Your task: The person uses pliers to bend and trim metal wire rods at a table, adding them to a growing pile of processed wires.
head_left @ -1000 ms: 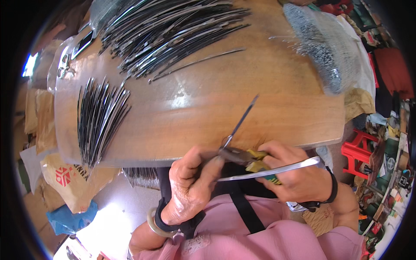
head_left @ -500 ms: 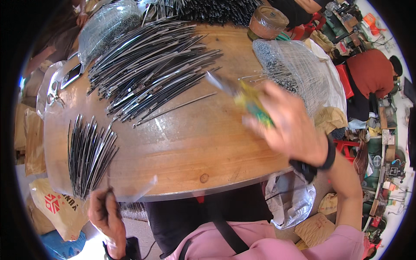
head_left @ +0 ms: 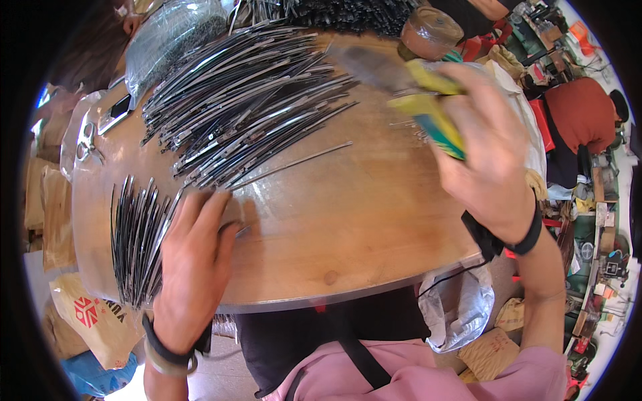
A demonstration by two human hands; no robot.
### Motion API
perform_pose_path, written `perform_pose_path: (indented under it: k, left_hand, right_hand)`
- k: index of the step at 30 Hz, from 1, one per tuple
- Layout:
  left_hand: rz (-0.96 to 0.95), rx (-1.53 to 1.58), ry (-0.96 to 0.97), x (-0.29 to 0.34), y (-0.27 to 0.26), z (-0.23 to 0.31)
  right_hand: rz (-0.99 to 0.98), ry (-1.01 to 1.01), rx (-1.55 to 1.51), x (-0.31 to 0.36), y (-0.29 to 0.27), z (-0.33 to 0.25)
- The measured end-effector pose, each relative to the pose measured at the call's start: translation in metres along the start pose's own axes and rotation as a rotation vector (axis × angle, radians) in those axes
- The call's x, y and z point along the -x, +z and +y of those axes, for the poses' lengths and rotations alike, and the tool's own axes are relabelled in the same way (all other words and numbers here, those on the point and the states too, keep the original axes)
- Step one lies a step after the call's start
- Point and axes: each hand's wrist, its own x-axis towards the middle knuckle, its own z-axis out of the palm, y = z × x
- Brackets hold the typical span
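Observation:
Yellow-and-green-handled pliers (head_left: 433, 121) are gripped in my right hand (head_left: 487, 150), held above the right part of the table. Their jaws are smeared by motion and point to the upper left. My left hand (head_left: 194, 264) reaches over the table with bent fingers, its thumb apart from them. Its fingertips meet the near edge of a big pile of thin dark metal strips (head_left: 244, 100), beside the end of a single loose strip (head_left: 294, 164). A smaller bundle of strips (head_left: 134, 240) lies just left of that hand.
Scissors (head_left: 88, 144) and a phone (head_left: 117, 113) lie at the table's left edge. Clear bags of small metal parts (head_left: 174, 43) stand at the back, near a round tub (head_left: 431, 33). Another person in a red-brown top (head_left: 580, 110) sits to the right.
My left hand has risen from the table's front edge to the strip pile, and the clear piece near it no longer shows. My right hand has moved up and right with the pliers.

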Motion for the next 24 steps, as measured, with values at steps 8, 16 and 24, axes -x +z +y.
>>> perform_pose_path:
  k: [8,16,24]
  left_hand:
    - [-0.042,-0.213,0.159,-0.023,0.03,-0.016]
    - [0.09,0.293,-0.153,0.0,0.013,0.005]
    - [0.043,1.603,-0.822,0.066,0.012,0.073]
  right_hand:
    - [0.479,0.718,-1.057,0.083,-0.036,-0.027]
    - [0.193,0.896,-0.761,0.141,-0.047,-0.024]
    - [0.382,1.128,-1.462,0.137,-0.059,-0.036]
